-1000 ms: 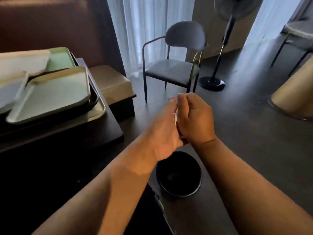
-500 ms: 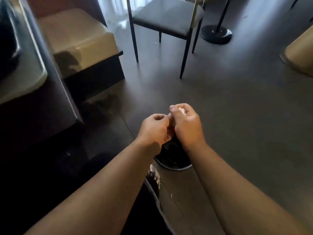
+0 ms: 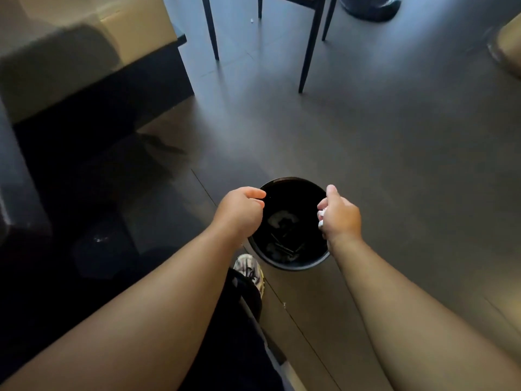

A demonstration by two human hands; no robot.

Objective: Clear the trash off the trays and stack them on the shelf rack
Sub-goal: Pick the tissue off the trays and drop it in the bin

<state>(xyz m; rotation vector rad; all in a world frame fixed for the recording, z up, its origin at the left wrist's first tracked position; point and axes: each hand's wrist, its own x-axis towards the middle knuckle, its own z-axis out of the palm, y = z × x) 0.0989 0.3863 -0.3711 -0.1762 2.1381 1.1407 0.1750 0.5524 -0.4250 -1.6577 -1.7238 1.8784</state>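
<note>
Head view – container: a round black bin (image 3: 290, 261) stands on the dark floor (image 3: 394, 153), its mouth facing up between the two hands.
Head view – bin contents: pale crumpled scraps (image 3: 279, 218) lie on the left side inside; thin dark sticks (image 3: 284, 244) lie nearer, low in the bin. Further contents are too dark to tell.
Head view – right hand (image 3: 339, 218): fingers curled around a small white piece of trash (image 3: 321, 217), thumb raised. The trash shows only at the palm side, mostly hidden by the fingers.
Head view – trash position: held over the right inner edge of the bin mouth, above the rim, apart from the contents below.
Head view – left hand (image 3: 239, 213): fingers curled inward over the left rim of the bin; whether they hold anything cannot be told.
Head view – trays: not in view.
Head view – edges, left: a dark table edge (image 3: 17, 193) and a tan bench (image 3: 70, 52) on a dark base stand far left.
Head view – edges, far: black chair legs (image 3: 310, 49) and a round fan base (image 3: 369, 7) stand well apart from the bin.
Head view – near side: a patterned shoe (image 3: 251, 270) sits just beside the bin's near-left wall.
Head view – open room: bare floor extends to the right of the bin and on its far side.
</note>
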